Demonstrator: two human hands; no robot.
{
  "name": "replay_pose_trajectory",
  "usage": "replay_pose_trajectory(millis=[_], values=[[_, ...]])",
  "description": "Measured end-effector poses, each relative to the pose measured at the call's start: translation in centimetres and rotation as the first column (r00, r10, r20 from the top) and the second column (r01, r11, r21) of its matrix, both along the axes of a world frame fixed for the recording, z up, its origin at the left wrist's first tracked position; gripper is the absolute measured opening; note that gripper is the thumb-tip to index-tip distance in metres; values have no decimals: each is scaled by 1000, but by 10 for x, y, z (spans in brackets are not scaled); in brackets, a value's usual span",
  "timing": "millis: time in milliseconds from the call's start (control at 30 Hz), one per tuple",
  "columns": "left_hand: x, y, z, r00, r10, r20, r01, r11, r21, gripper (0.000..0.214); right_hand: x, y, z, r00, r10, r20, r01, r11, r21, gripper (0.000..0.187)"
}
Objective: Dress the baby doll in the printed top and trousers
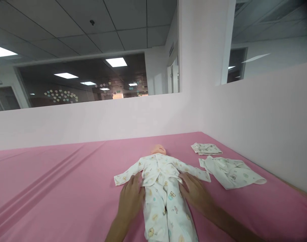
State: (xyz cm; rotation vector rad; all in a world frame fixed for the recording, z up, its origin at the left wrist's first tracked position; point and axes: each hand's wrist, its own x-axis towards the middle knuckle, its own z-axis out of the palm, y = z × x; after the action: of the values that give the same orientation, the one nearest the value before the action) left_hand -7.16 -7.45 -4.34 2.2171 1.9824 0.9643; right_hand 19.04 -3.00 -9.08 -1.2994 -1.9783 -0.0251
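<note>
A baby doll (pixel 158 149) lies on its back, its head toward the far wall and partly hidden by the collar. It wears a white printed long-sleeved baby shirt (pixel 153 169), sleeves spread to both sides, and matching baby trousers (pixel 156 208) that run out of the bottom of the view. At the doll's waist on the left, my left hand (pixel 129 196) is closed at the side edge of the shirt. Opposite it, my right hand (pixel 195 191) holds the shirt's lower right edge, thumb below and fingers above. The fingertips are partly hidden against the cloth.
Two more white printed garments lie to the right: a folded one (pixel 206 149) farther back and a loosely spread one (pixel 233 171) nearer. A pink sheet (pixel 67 188) covers the surface, creased at left. White walls (pixel 93 122) with windows border the back and right.
</note>
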Motion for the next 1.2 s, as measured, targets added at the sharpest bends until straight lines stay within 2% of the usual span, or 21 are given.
replay_pose_trajectory(millis=[67, 200, 300, 400, 567, 700, 767, 833, 900, 1000, 1100, 1200], values=[[11, 6, 8, 997, -69, 24, 68, 997, 48, 42, -11, 3, 13, 999, 7, 34, -9, 998, 61, 19], [33, 12, 20, 983, -183, 32, 176, 970, 168, 24, -33, 7, 33, 988, 26, 155, -50, 987, 154, 25], [45, 9, 22, 964, -261, 54, 245, 947, 209, 22, -46, 7, 38, 992, 18, 122, -37, 987, 159, 17], [51, 5, 19, 947, -322, 10, 316, 933, 174, 21, -53, 8, 39, 994, -3, 105, -13, 988, 152, 7], [53, 1, 10, 935, -340, -100, 348, 933, 88, 24, -55, 3, 49, 992, 0, 123, -6, 999, 52, 19], [53, -3, 10, 931, -365, -24, 365, 930, 34, 25, -55, -21, 63, 986, 169, -3, -169, 983, -70, 25], [51, -7, 15, 927, -367, 75, 367, 930, 5, 23, -54, -32, 70, 956, 283, -75, -291, 948, -132, 25], [47, -8, 24, 906, -363, 217, 378, 925, -31, 22, -53, -33, 76, 932, 334, -143, -355, 921, -163, 24], [40, -3, 36, 878, -325, 350, 361, 932, -39, 22, -53, -22, 83, 945, 274, -180, -304, 938, -167, 21], [34, 18, 52, 865, -207, 456, 234, 972, -2, 24, -61, 16, 93, 992, 58, -115, -80, 975, -205, 17], [35, 50, 58, 893, -130, 431, 142, 990, 3, 23, -80, 60, 100, 998, -66, -16, 61, 969, -239, 24], [41, 77, 53, 941, -124, 316, 141, 989, -34, 23, -100, 93, 99, 992, -124, 32, 128, 956, -265, 23]])
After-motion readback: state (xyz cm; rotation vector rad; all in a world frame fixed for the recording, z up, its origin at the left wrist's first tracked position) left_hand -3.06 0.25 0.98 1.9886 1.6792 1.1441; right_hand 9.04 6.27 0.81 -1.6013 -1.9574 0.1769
